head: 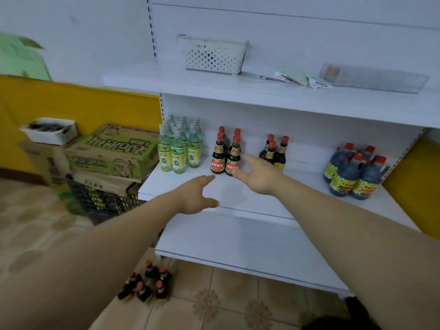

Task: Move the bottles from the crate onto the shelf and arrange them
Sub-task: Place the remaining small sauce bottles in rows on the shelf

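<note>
On the white middle shelf (250, 198) stand several clear green-label bottles (178, 148) at the left, then several dark red-capped sauce bottles (226, 153), three smaller dark bottles (273, 151), and large dark jugs (354, 172) at the right. My left hand (197, 194) hovers open just in front of the sauce bottles, holding nothing. My right hand (257, 175) is open too, its fingers spread beside the right front sauce bottle; I cannot tell if they touch it. Several dark red-capped bottles (147, 282) stand on the floor below. No crate is plainly visible.
Stacked cardboard boxes (112, 151) and a white tray (50, 131) sit left of the shelving. A dark mesh object (102, 201) lies under the boxes. The upper shelf holds a white perforated basket (214, 57), leaflets and a clear plastic strip. A bare lower shelf (238, 246) juts out above the tiled floor.
</note>
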Tool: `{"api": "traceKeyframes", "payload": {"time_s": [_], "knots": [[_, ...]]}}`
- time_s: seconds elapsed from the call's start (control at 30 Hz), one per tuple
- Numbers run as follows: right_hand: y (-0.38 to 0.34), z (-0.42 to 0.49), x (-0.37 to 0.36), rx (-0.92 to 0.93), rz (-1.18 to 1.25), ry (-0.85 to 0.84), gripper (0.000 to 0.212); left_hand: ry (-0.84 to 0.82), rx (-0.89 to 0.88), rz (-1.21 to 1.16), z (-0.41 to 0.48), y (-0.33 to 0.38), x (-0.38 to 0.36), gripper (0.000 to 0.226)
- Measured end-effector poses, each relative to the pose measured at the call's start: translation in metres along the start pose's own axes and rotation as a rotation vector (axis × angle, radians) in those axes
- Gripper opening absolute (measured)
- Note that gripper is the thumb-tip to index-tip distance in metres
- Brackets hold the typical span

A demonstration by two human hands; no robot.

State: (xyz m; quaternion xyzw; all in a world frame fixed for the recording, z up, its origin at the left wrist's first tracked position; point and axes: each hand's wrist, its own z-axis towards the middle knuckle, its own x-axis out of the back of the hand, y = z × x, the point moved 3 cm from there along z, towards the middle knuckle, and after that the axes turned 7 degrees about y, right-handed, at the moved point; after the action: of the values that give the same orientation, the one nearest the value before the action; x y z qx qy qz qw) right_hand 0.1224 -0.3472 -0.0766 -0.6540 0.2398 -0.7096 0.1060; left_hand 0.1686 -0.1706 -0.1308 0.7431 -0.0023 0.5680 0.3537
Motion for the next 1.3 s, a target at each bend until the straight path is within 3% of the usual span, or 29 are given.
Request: {"api": "traceKeyframes", "payload": {"time_s": [0.2, 0.37, 0.67, 0.87, 1.13, 1.3], "knots": [[-0.086, -0.001, -0.064, 0.128, -0.055, -0.085, 0.072, -0.050, 0.148, 0.074, -0.066, -0.098, 0.012, 0.088], [-0.163, 0.015, -0.159, 0.181, -0.037, -0.224, 0.073, -0.094, 0.268, 0.086, -0.107, -0.203, 0.018, 0.086], [-0.233, 0.050, -0.349, 0.065, -0.022, -0.452, 0.070, -0.251, 0.459, -0.035, -0.130, -0.401, -0.008, 0.082], [-0.181, 0.069, -0.450, -0.030, -0.035, -0.565, 0.062, -0.365, 0.541, -0.188, -0.107, -0.460, -0.100, 0.083], [-0.039, 0.108, -0.615, -0.146, 0.089, -0.641, 0.040, -0.399, 0.673, -0.278, -0.041, -0.530, -0.296, 0.087], [0.047, 0.117, -0.736, -0.206, 0.178, -0.735, 0.050, -0.367, 0.753, -0.391, 0.001, -0.569, -0.410, 0.087]]}}
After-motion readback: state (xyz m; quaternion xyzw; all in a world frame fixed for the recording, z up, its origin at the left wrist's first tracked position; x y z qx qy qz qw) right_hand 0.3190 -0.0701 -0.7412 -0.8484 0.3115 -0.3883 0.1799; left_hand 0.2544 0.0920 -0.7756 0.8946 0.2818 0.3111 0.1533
